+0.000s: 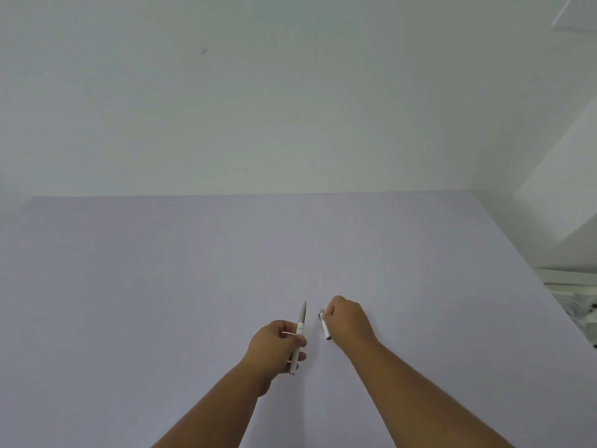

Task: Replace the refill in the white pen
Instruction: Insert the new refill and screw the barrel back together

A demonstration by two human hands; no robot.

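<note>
My left hand (276, 345) grips a white pen body (298, 337), held nearly upright with its grey tapered tip pointing away from me. A thin white piece sticks out sideways by my thumb. Just to the right, my right hand (349, 321) is closed on a short white pen piece (324, 324) with a metal end, tilted and close to the pale lilac table (161, 286). The two pen parts are apart, with a small gap between them. My fingers hide most of the short piece.
A plain white wall stands behind the table's far edge. At the right edge, beyond the table's side, white equipment (578, 302) with dark screws is partly in view.
</note>
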